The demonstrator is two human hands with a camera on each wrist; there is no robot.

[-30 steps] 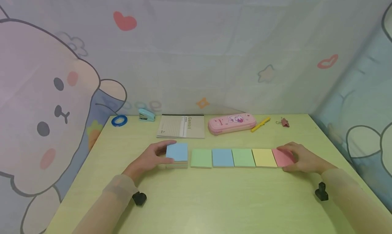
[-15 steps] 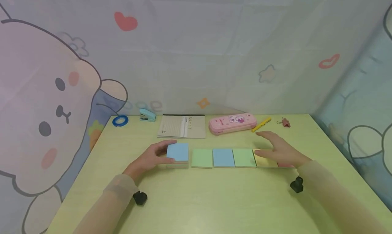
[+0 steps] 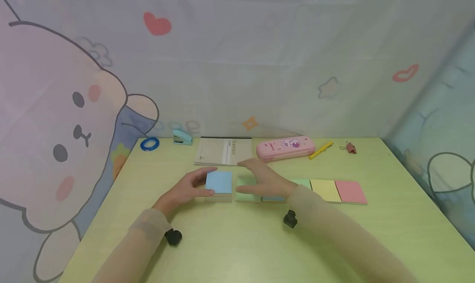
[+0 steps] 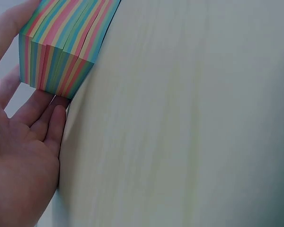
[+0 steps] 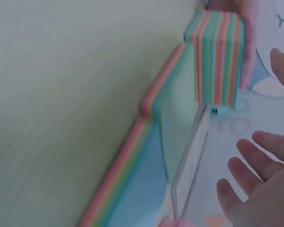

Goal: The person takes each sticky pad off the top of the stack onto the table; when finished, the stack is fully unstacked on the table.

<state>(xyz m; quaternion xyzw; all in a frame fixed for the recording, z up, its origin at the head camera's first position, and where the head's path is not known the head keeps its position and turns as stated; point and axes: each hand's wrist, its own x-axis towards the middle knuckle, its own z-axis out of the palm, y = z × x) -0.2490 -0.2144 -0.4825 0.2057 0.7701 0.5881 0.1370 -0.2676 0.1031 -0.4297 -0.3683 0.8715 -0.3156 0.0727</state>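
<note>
A stack of sticky note pads (image 3: 219, 182), blue on top, stands on the table left of centre. My left hand (image 3: 182, 190) grips it from the left, thumb on the near side and fingers behind. Striped edges of the stacked pads (image 4: 57, 52) show in the left wrist view. To the right runs a row of single pads: green (image 3: 245, 197), blue (image 3: 273, 199), green, yellow (image 3: 325, 190) and pink (image 3: 351, 191). My right hand (image 3: 267, 181) is over the row's left end, fingers spread and holding nothing, partly hiding the green and blue pads.
Along the table's back lie a blue tape roll (image 3: 149, 143), a light blue stapler (image 3: 182, 137), a notebook (image 3: 222, 151), a pink pencil case (image 3: 285, 148), a yellow pen (image 3: 320, 150) and a binder clip (image 3: 349, 147). A printed cloth (image 3: 289, 68) hangs behind.
My right hand has let go of the pink pad at the row's right end and swept left over the row towards the stack. My left hand keeps its grip on the stack.
</note>
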